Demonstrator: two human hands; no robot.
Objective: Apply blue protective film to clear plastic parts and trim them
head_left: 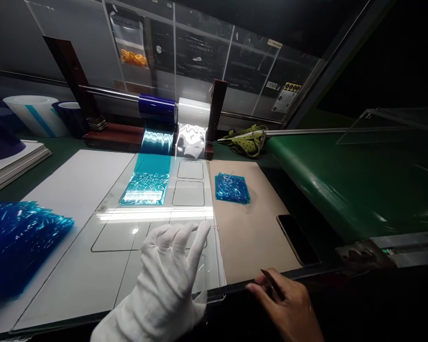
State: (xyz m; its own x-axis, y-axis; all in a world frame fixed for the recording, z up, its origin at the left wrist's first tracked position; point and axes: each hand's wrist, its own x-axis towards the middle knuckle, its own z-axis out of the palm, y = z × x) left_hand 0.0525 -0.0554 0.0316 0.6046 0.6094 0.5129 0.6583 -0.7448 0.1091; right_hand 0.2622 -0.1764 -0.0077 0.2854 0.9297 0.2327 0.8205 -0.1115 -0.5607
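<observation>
My left hand (pixel 174 270), in a white glove, is bent round a clear thin plate (pixel 211 270) by its edges, over the front edge of the glass board. To the right, my bare right hand (pixel 283 299) is closed on a dark thin tool (pixel 272 283) at the front edge. Ahead, a teal film strip (pixel 151 164) runs from a blue roll (pixel 157 108) onto the glass board (pixel 114 266). Beside it a clear film (pixel 191 141) hangs from a white roll (pixel 194 111). A stack of blue film-covered pieces (pixel 231 187) lies on brown paper.
A large blue film pile (pixel 21 247) is at left. A phone (pixel 297 239) lies at the brown paper's right edge. A green conveyor belt (pixel 360 175) stretches along the right. A green dotted cloth (pixel 248 141) and a dark red roll stand (pixel 218 109) are behind.
</observation>
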